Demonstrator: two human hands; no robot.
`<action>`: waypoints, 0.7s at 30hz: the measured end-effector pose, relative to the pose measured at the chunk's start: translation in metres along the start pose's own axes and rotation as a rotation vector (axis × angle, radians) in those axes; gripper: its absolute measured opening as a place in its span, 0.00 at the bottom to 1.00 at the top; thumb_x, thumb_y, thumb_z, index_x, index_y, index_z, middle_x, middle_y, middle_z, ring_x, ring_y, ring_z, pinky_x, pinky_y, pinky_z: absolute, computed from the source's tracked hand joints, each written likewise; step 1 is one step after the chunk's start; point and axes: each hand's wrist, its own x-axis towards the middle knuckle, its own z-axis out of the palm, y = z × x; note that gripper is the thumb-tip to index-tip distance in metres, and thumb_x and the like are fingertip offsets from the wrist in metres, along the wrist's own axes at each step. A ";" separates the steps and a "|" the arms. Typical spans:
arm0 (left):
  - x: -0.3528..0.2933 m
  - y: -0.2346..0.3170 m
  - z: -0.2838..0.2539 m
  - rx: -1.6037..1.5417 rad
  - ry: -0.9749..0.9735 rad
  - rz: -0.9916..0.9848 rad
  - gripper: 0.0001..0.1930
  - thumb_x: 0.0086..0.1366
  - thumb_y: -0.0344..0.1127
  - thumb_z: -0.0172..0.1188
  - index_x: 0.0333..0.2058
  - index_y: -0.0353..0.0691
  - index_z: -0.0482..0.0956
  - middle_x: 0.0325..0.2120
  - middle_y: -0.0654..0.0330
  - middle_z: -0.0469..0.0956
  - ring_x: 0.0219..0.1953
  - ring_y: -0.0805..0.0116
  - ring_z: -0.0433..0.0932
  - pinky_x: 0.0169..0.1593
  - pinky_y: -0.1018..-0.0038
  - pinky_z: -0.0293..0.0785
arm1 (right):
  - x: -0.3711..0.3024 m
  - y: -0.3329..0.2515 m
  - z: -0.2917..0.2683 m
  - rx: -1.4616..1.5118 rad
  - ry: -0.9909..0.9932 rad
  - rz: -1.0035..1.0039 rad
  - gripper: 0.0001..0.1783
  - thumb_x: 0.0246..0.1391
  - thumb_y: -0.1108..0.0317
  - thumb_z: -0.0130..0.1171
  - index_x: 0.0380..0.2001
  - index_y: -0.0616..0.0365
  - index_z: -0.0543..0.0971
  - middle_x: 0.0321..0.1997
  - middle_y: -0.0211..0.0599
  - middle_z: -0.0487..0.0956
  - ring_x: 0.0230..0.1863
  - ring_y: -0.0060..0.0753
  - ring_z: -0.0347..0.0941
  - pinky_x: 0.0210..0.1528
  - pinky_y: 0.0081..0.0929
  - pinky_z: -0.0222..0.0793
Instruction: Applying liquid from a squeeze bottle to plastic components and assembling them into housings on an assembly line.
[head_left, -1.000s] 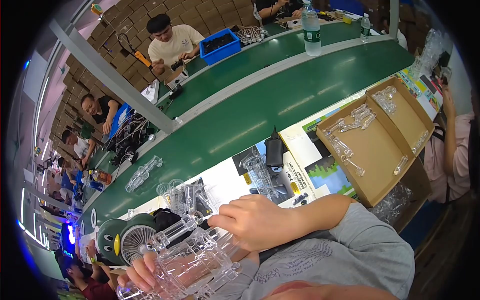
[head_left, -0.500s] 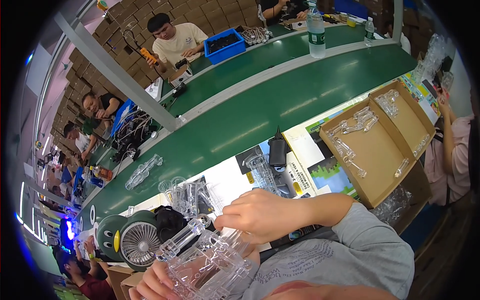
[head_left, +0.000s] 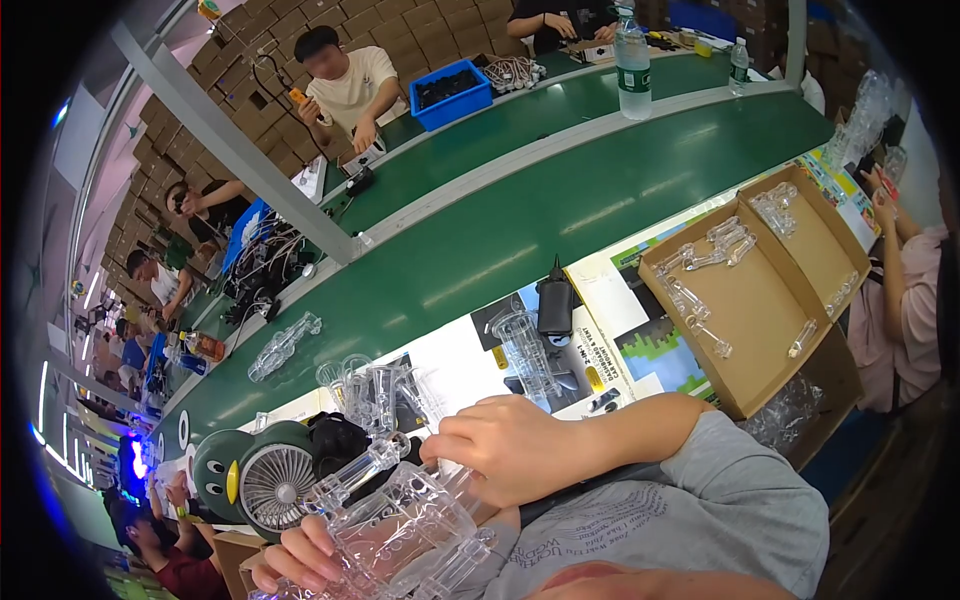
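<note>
A transparent plastic assembly (head_left: 408,530) with jointed, limb-like parts is close in front of me. From below and to its left, my left hand (head_left: 310,560) grips it, fingers wrapped around the clear body. My right hand (head_left: 530,448) has its fingers bent and pinched at the assembly's upper right; what lies under the fingertips is mostly hidden. Several clear plastic parts (head_left: 370,395) stand just beyond. Another clear part (head_left: 530,355) lies on printed sheets beside a black bottle with a pointed nozzle (head_left: 556,300). One more clear figure-like piece (head_left: 286,346) rests on the green belt.
A divided cardboard tray (head_left: 770,340) holds clear parts on the right. A green penguin-shaped fan (head_left: 280,485) stands at the left. Beyond the green belt (head_left: 520,215) are a blue bin (head_left: 450,112), a water bottle (head_left: 632,75) and people working. A metal post (head_left: 235,140) rises at the left.
The clear assembly has turned slightly in my hands, and my right hand has shifted a little lower. Across the belt, a person's hand has reached down to a small box.
</note>
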 end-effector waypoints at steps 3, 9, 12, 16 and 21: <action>-0.002 0.001 0.002 0.058 0.020 0.017 0.04 0.63 0.33 0.51 0.37 0.44 0.69 0.23 0.67 0.72 0.30 0.75 0.70 0.41 0.75 0.61 | -0.002 -0.002 0.003 -0.032 0.016 0.014 0.23 0.29 0.73 0.57 0.37 0.54 0.72 0.27 0.32 0.72 0.30 0.38 0.74 0.32 0.32 0.69; -0.005 0.002 0.002 0.169 0.059 0.058 0.04 0.64 0.34 0.50 0.37 0.43 0.68 0.22 0.67 0.71 0.29 0.75 0.70 0.40 0.75 0.61 | 0.000 0.000 0.001 -0.029 0.019 -0.007 0.22 0.29 0.72 0.58 0.36 0.54 0.72 0.26 0.32 0.71 0.29 0.38 0.74 0.31 0.33 0.68; -0.008 0.017 -0.035 0.065 -0.066 0.020 0.04 0.64 0.34 0.49 0.37 0.43 0.67 0.21 0.66 0.70 0.27 0.75 0.70 0.38 0.75 0.62 | 0.000 0.001 0.001 -0.045 -0.029 -0.003 0.21 0.29 0.73 0.58 0.35 0.53 0.74 0.26 0.30 0.71 0.30 0.35 0.73 0.32 0.31 0.68; -0.019 0.027 -0.056 -0.025 -0.160 0.036 0.02 0.66 0.33 0.45 0.36 0.44 0.65 0.18 0.66 0.69 0.22 0.74 0.69 0.36 0.76 0.64 | 0.001 0.002 -0.004 -0.017 -0.061 -0.050 0.17 0.33 0.72 0.57 0.33 0.57 0.71 0.24 0.35 0.71 0.28 0.41 0.73 0.31 0.35 0.67; -0.025 0.020 -0.053 -0.080 -0.149 0.131 0.01 0.65 0.32 0.47 0.35 0.45 0.66 0.16 0.66 0.68 0.21 0.74 0.70 0.35 0.76 0.65 | 0.000 0.002 -0.008 -0.021 -0.086 -0.102 0.16 0.35 0.71 0.56 0.33 0.58 0.71 0.24 0.35 0.71 0.28 0.41 0.73 0.31 0.35 0.67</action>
